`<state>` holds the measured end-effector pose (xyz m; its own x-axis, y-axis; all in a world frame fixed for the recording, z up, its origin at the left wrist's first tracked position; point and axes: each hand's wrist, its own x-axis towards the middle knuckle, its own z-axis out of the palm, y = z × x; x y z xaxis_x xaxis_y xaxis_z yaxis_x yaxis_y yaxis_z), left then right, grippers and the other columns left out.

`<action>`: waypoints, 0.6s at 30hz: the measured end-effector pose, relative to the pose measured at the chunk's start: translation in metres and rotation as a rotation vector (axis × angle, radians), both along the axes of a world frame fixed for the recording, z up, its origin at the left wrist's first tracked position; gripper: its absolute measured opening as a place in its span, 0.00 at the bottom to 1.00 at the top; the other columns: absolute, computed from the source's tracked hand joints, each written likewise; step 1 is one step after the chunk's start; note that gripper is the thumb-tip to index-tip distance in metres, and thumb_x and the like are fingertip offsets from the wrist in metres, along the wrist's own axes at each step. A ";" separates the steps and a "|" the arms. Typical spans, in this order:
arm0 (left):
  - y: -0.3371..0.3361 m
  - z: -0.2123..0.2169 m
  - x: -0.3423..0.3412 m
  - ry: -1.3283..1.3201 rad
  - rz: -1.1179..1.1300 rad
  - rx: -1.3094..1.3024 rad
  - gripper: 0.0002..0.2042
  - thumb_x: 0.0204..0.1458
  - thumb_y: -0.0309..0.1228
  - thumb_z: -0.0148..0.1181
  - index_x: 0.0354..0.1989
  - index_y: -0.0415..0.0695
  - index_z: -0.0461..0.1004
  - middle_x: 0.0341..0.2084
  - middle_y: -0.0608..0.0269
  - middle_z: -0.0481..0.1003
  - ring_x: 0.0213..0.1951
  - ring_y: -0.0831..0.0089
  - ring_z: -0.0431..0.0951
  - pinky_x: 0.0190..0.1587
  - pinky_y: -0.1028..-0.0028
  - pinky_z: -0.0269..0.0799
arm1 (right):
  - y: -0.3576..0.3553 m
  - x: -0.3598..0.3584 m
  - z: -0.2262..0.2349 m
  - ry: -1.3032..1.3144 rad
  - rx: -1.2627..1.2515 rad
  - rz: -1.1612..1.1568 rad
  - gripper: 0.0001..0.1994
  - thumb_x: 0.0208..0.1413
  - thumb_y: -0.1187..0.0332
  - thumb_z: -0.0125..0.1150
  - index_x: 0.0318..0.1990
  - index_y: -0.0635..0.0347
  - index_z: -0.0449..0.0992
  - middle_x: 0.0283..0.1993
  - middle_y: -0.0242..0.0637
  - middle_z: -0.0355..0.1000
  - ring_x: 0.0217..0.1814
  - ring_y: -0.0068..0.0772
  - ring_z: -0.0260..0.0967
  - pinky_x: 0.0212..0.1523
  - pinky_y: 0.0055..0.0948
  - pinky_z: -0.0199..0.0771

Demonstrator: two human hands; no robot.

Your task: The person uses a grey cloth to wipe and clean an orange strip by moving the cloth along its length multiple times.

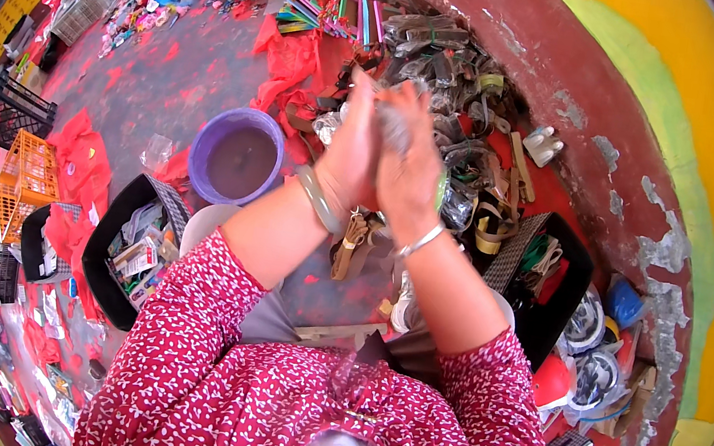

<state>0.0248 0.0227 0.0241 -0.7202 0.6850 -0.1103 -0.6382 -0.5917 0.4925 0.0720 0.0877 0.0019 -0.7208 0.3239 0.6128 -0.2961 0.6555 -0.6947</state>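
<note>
Patterned sleeves (278,394), purple basin (237,157) beyond

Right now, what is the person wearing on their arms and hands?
Both arms have red sleeves dotted with a tiny white pattern, pushed back so the forearms are bare. The left hand has a pale green bangle at the wrist. The right hand has a thin silver bracelet at the wrist. No gloves.

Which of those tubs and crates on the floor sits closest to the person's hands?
The round purple bowl, just left of the left hand. The orange crate and black crate lie far off at the left edge.
</note>
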 end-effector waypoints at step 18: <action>-0.009 0.007 -0.005 0.006 -0.103 0.117 0.29 0.61 0.49 0.38 0.60 0.35 0.57 0.59 0.45 0.60 0.62 0.56 0.60 0.66 0.61 0.50 | 0.031 0.009 0.047 -0.240 -0.594 0.257 0.22 0.51 0.80 0.49 0.56 0.66 0.66 0.58 0.43 0.66 0.60 0.38 0.64 0.58 0.30 0.63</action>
<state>0.0197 0.0142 0.0312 -0.6460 0.7631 -0.0212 -0.6958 -0.5771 0.4276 0.0810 0.1191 0.0487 -0.9132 0.3558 0.1985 -0.1846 0.0731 -0.9801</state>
